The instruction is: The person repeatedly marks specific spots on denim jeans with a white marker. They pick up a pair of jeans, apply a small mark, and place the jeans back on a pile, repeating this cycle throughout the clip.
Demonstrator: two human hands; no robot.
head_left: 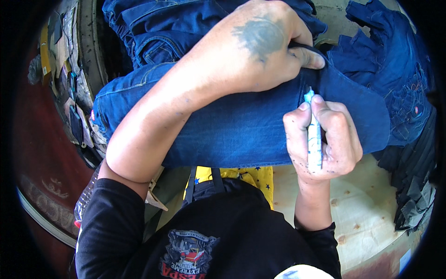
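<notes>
Dark blue jeans [223,130] lie spread across in front of me, with stitched seams showing along the upper left. My left hand [267,49] reaches over them, fingers closed, pinching the denim between thumb and curled fingers near a seam. Just below and to the right, my right hand [332,135] grips a slim pen-like tool [315,139] with a white and blue handle. Its small narrow tip points away from me at the denim, close under my left thumb. Whether the tip touches the cloth I cannot tell.
More denim [158,23] is heaped behind, and another crumpled denim piece [371,51] with frayed threads lies at far right. Dark cloth [411,186] hangs at the right edge. Assorted small items [74,107] crowd the left side. A pale wooden surface [357,200] shows at lower right.
</notes>
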